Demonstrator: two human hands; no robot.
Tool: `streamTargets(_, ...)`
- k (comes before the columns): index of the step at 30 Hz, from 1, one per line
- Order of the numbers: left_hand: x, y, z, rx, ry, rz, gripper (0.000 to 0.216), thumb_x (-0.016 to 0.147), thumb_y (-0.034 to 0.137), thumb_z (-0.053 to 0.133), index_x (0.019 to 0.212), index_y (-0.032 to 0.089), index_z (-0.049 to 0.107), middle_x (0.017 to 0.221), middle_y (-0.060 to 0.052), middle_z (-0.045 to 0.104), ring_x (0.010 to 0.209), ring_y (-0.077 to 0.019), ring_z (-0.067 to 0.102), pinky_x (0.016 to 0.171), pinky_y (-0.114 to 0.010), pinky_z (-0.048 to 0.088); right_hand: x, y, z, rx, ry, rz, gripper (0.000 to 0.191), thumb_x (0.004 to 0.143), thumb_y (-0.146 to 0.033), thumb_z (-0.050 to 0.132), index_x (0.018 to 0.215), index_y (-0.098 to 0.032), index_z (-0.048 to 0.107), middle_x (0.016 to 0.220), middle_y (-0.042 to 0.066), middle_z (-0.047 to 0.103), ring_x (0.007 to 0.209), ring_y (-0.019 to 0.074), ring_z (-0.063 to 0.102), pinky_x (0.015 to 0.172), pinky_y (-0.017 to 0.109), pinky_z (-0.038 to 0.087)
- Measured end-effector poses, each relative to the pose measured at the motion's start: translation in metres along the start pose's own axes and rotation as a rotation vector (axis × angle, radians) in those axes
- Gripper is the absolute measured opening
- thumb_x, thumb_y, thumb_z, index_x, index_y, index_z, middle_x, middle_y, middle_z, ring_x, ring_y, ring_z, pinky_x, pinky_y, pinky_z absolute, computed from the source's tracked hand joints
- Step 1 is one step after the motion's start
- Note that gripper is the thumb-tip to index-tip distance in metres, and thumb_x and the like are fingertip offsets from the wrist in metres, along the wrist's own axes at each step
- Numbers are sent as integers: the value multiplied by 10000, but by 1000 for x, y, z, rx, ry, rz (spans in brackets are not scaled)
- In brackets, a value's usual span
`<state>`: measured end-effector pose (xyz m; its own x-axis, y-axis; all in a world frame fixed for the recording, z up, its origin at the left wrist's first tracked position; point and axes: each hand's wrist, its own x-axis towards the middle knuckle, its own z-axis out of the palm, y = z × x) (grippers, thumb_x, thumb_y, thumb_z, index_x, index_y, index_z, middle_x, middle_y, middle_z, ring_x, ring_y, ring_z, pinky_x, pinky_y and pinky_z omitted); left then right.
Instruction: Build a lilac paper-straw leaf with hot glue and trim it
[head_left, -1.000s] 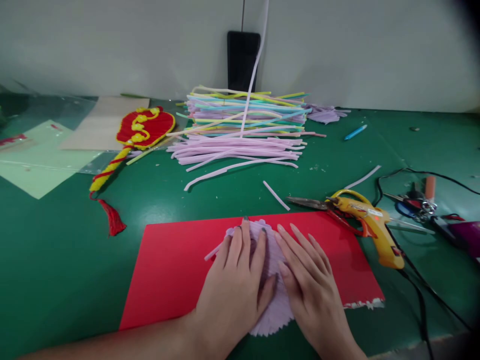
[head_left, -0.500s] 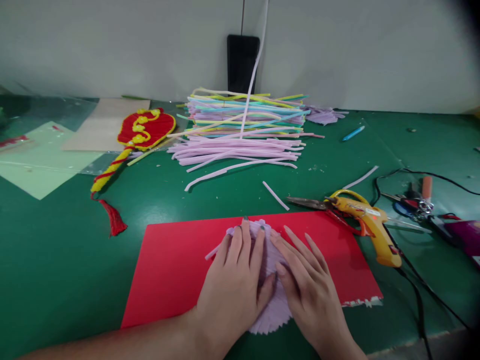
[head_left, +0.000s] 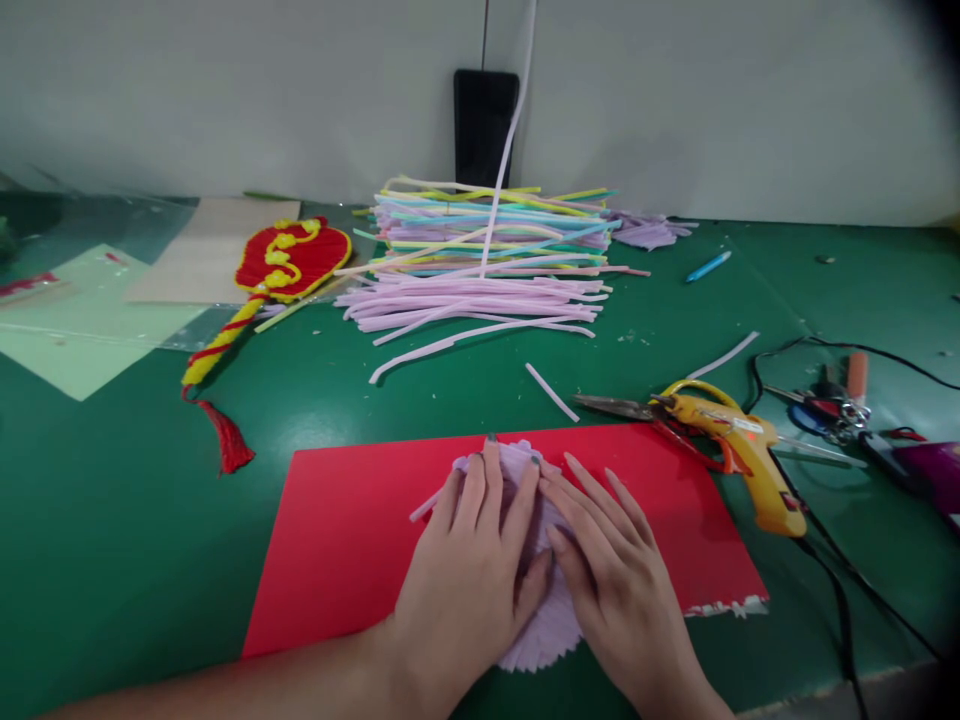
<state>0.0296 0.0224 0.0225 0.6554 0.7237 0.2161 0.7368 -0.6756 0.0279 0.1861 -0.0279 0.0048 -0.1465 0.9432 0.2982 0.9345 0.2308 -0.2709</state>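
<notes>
A lilac panel of pipe cleaners [head_left: 551, 630] laid side by side rests on a sheet of red card [head_left: 337, 540], its near end jagged. My left hand [head_left: 469, 560] lies flat across the panel with its fingers stretched out. Against the panel's right side rests my right hand [head_left: 619, 570], fingers extended and partly on the red card. The two index fingertips are close together near the far end. Much of the panel is hidden under both hands. One lilac strip end [head_left: 425, 506] pokes out to the left.
Behind lie bundles of lilac pipe cleaners [head_left: 480, 300] and mixed pastel ones. A black phone [head_left: 484, 130] leans on the wall. Right are a yellow glue gun [head_left: 750, 450], scissors [head_left: 615, 406], keys [head_left: 847, 415] and a blue pen [head_left: 707, 267]. A red-and-yellow fan [head_left: 292, 258] lies left.
My left index finger has shifted slightly to the right, towards my right hand's fingertips. Otherwise the hands and the panel stay nearly where they were.
</notes>
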Motion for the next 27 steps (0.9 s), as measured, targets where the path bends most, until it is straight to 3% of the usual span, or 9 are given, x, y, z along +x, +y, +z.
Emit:
streamTargets(15, 2, -1, 0, 13, 8, 2, 515, 894, 410, 374, 1299, 130, 526, 1289, -178, 560, 1143, -297, 518, 930, -424, 404, -1, 2, 4, 13, 83, -15, 340, 895, -175, 463, 1230, -126, 496, 1251, 89, 603, 1274, 197, 434, 1070, 401, 337)
streamTargets(22, -1, 2, 1, -21, 8, 1, 522, 893, 399, 389, 1299, 98, 519, 1299, -204, 545, 1149, -323, 521, 928, -445, 416, -2, 2, 6, 43, 131, 15, 333, 894, -172, 460, 1223, -124, 485, 1267, 129, 575, 1244, 209, 466, 1011, 414, 409)
streamTargets(27, 2, -9, -12, -116, -121, -17, 471, 903, 282, 383, 1317, 83, 483, 1345, -189, 508, 1175, -323, 517, 963, -471, 408, -1, 2, 8, 45, 110, 99, 316, 888, -187, 480, 1200, -149, 504, 1272, 118, 563, 1209, 214, 488, 994, 414, 426)
